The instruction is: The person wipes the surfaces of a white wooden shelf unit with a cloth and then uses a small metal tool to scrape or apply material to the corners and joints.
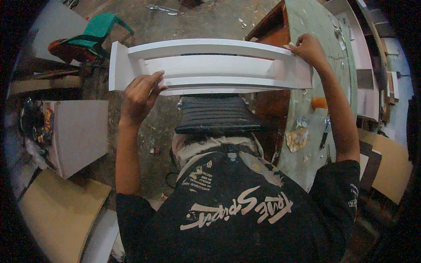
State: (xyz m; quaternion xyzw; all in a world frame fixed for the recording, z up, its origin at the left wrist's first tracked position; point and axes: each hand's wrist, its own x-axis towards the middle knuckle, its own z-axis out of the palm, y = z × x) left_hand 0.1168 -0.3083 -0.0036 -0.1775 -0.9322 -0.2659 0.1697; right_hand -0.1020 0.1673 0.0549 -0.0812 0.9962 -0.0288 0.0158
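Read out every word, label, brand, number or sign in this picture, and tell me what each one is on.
Black short-sleeved T-shirt, chest: large, pale, brush-style lettering, upside down here; I don't copy printed words.
Same shirt, near the hem: small block of pale lettering, partly legible, likewise not copied.
Its right sleeve: pale mark, too small to read.
Long white rectangular frame: no lettering visible.

Chair (100,27) left of frame (210,65); table (307,19) right
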